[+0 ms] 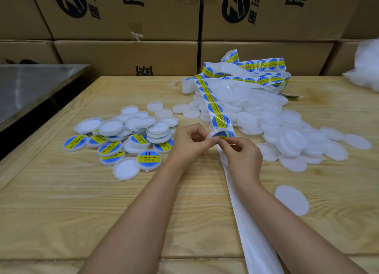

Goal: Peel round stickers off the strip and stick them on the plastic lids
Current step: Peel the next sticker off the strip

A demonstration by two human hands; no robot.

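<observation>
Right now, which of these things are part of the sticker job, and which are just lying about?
In the job: sticker strip, half-peeled sticker, left hand, right hand, plain lids, stickered lids.
Just lying about: cardboard boxes, metal surface.

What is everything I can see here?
sticker strip: one, white with blue-yellow stickers, far heap to hands
peeling sticker: one, blue-yellow, between the hands
plain lids: many, whitish, heap at right
labelled lids: several, blue-yellow tops, pile at left
lone lid: one, whitish, near right
table: one, pale wood, underneath
cardboard boxes: several, brown, stacked behind
metal surface: one, grey, far left
left hand: one, bare, pinches sticker
right hand: one, bare, pinches strip
</observation>
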